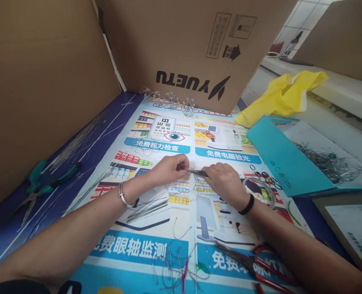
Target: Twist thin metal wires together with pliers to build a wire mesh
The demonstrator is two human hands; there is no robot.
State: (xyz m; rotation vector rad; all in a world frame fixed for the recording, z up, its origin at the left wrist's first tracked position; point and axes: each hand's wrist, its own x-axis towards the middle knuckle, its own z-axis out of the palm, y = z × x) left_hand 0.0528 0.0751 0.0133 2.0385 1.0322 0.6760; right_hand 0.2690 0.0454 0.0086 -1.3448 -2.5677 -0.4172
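Note:
My left hand [172, 168] is closed in a pinch on a thin wire, most of which is hidden by the fingers. Facing it, my right hand [225, 183] grips a pair of pliers; only the dark tapered jaws [198, 173] show, their tips meeting the wire at my left fingertips. Fine loops of wire lie on the printed poster sheet [181, 226] under both hands. Beside my left forearm rests a bundle of straight wires [148, 210]. A coil of wire [271, 192] and several small dark rings [265, 175] are near my right wrist.
Red-handled pliers [245, 261] and bent wires [176, 261] lie in front. Green-handled pliers [35, 190] and long wires are at left. Cardboard [181, 45] walls the back and left. At right are a turquoise box [269, 151] of wire pieces and a yellow cloth [275, 98].

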